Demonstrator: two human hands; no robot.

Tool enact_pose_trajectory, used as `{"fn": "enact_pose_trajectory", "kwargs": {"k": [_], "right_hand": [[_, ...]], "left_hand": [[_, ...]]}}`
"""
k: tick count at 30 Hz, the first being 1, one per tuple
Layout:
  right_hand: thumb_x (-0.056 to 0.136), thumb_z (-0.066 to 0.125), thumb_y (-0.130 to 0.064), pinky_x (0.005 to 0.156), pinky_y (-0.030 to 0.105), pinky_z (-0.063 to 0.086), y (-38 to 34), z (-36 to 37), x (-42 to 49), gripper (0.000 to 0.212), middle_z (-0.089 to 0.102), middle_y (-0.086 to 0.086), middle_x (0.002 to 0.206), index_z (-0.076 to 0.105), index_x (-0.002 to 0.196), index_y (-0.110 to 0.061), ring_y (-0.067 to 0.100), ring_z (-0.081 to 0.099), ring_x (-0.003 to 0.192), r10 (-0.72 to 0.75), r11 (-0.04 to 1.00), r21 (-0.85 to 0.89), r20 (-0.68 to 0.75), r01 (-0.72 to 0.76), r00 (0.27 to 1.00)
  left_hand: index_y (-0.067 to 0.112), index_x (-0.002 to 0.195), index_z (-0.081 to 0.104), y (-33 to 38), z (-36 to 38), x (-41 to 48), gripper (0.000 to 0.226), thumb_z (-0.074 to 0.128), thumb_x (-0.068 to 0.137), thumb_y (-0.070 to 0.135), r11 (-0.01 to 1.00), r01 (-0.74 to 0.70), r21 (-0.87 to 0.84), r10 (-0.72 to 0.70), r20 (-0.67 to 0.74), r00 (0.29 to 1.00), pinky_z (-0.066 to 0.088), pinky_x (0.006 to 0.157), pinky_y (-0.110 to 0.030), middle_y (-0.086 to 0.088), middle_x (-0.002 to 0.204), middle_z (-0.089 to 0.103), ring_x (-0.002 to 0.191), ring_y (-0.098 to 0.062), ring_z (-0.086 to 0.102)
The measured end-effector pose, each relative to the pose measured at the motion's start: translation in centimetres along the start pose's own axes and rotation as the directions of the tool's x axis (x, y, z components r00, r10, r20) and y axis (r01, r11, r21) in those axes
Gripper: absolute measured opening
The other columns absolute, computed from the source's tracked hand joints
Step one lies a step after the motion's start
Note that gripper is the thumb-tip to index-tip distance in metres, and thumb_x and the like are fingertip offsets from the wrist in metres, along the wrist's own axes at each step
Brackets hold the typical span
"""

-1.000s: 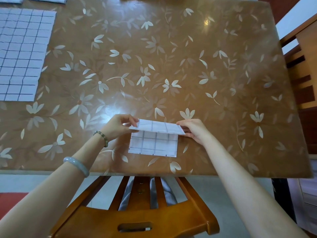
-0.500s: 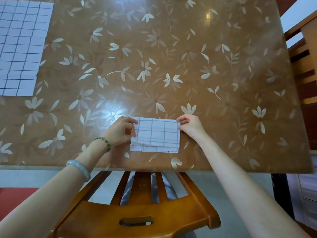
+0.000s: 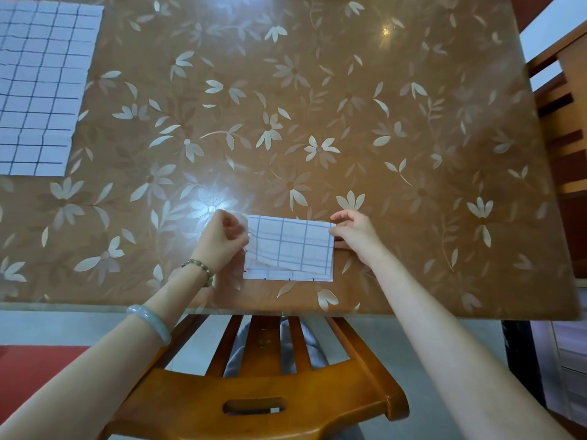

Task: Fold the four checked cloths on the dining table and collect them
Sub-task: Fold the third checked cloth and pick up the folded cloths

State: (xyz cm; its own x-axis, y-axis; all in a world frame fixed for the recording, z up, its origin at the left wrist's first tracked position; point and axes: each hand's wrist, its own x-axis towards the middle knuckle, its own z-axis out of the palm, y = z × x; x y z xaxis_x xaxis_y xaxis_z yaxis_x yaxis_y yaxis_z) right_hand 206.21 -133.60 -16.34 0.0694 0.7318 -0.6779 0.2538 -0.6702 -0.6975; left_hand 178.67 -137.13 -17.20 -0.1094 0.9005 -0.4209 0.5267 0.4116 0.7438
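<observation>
Head view: left hand (image 3: 222, 239), right hand (image 3: 355, 233) pinch ends of folded white checked cloth (image 3: 289, 246)

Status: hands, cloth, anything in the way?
Left hand and right hand pinch the folded cloth at its side edges. It lies on the table by the near edge, top layer askew. Unfolded cloth spread far left, apart from it.

I see a floral brown table (image 3: 413, 147), a wooden chair (image 3: 254, 389) at six o'clock, a red floor patch (image 3: 28, 373) at eight.
</observation>
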Motion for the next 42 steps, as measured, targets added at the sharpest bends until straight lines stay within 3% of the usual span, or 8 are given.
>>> {"fn": "enact_pose_trajectory", "kwargs": {"k": [6, 11, 15, 20, 25, 29, 39, 42], "right_hand": [[0.084, 0.053, 0.007, 0.060, 0.034, 0.057, -0.2, -0.2, 0.1, 0.026, 0.060, 0.015, 0.102, 0.056, 0.103, -0.011, 0.028, 0.065, 0.094, 0.065, 0.993, 0.093, 0.069, -0.071, 0.996], [0.084, 0.051, 0.004, 0.067, 0.036, 0.059, 0.5, -0.1, 0.3, 0.027, 0.060, 0.015, 0.095, 0.055, 0.107, -0.010, 0.027, 0.066, 0.093, 0.008, 0.995, -0.101, 0.059, -0.003, 0.998], [0.084, 0.052, 0.001, 0.065, 0.031, 0.059, 0.9, 0.1, 0.1, 0.023, 0.061, 0.019, 0.097, 0.055, 0.103, -0.013, 0.025, 0.066, 0.091, -0.055, 0.978, -0.199, 0.037, 0.062, 0.998], [0.082, 0.057, -0.003, 0.071, 0.041, 0.060, 1.3, 0.3, 0.3, 0.024, 0.063, 0.014, 0.088, 0.055, 0.097, -0.021, 0.025, 0.066, 0.086, -0.115, 0.950, -0.290, 0.009, 0.113, 0.993], [0.077, 0.056, -0.004, 0.067, 0.032, 0.052, 1.5, 0.5, -0.1, 0.027, 0.061, 0.006, 0.080, 0.057, 0.097, -0.022, 0.020, 0.060, 0.079, -0.200, 0.900, -0.399, -0.016, 0.177, 0.980], [0.080, 0.056, -0.004, 0.061, 0.020, 0.038, 1.8, 0.6, -0.3, 0.026, 0.056, -0.001, 0.078, 0.059, 0.101, -0.018, 0.015, 0.054, 0.078, -0.262, 0.865, -0.453, -0.040, 0.216, 0.964], [0.083, 0.055, -0.002, 0.078, 0.026, 0.042, 2.6, 1.2, -0.4, 0.027, 0.052, 0.001, 0.099, 0.059, 0.108, -0.013, 0.015, 0.047, 0.089, -0.379, 0.757, -0.580, -0.014, 0.301, 0.925], [0.083, 0.061, -0.009, 0.071, 0.030, 0.046, 2.6, 1.2, -0.5, 0.032, 0.047, 0.003, 0.107, 0.053, 0.113, -0.015, 0.017, 0.049, 0.088, -0.442, 0.651, -0.702, -0.043, 0.287, 0.896]], "left_hand": [[-0.004, 0.090, 0.062, 1.1, 0.8, -0.2, 0.032, 0.054, 0.095, 0.027, 0.892, 0.360, -0.273, -0.332, 0.147, 0.932, 0.056, 0.057, -0.022, -0.017, 0.085, 0.067, 0.073, -0.023, 0.064], [0.008, 0.084, 0.064, 1.6, 1.2, 0.1, 0.034, 0.050, 0.096, 0.037, 0.778, 0.453, -0.435, -0.422, 0.172, 0.890, 0.057, 0.078, -0.038, -0.013, 0.090, 0.070, 0.083, -0.025, 0.068], [0.009, 0.083, 0.064, 1.9, 1.7, 0.4, 0.003, 0.066, 0.086, 0.010, 0.816, 0.399, -0.418, -0.367, 0.158, 0.917, 0.058, 0.077, -0.037, -0.011, 0.088, 0.067, 0.085, -0.028, 0.066], [0.011, 0.094, 0.063, 1.5, 1.5, 0.8, 0.022, 0.070, 0.078, -0.002, 0.889, 0.341, -0.307, -0.323, 0.109, 0.940, 0.059, 0.071, -0.037, -0.007, 0.082, 0.063, 0.081, -0.027, 0.065], [0.018, 0.098, 0.062, 1.0, 1.7, 0.5, 0.028, 0.075, 0.076, 0.008, 0.980, 0.196, -0.045, -0.195, 0.018, 0.981, 0.043, 0.056, -0.017, 0.001, 0.074, 0.060, 0.067, -0.012, 0.058], [0.025, 0.096, 0.059, 0.5, 1.9, 0.4, 0.033, 0.079, 0.071, 0.016, 0.990, 0.128, 0.062, -0.128, -0.018, 0.992, 0.043, 0.059, -0.020, -0.001, 0.077, 0.064, 0.070, -0.015, 0.059], [0.022, 0.102, 0.050, 0.5, 2.1, -0.5, 0.042, 0.078, 0.071, 0.017, 0.989, 0.079, 0.124, -0.078, -0.017, 0.997, 0.054, 0.068, -0.032, -0.001, 0.076, 0.064, 0.074, -0.017, 0.063], [0.018, 0.110, 0.049, 1.0, 1.9, -0.5, 0.049, 0.078, 0.071, 0.018, 0.977, 0.052, 0.204, -0.048, -0.026, 0.999, 0.049, 0.071, -0.030, 0.001, 0.093, 0.061, 0.086, -0.021, 0.061]]}}
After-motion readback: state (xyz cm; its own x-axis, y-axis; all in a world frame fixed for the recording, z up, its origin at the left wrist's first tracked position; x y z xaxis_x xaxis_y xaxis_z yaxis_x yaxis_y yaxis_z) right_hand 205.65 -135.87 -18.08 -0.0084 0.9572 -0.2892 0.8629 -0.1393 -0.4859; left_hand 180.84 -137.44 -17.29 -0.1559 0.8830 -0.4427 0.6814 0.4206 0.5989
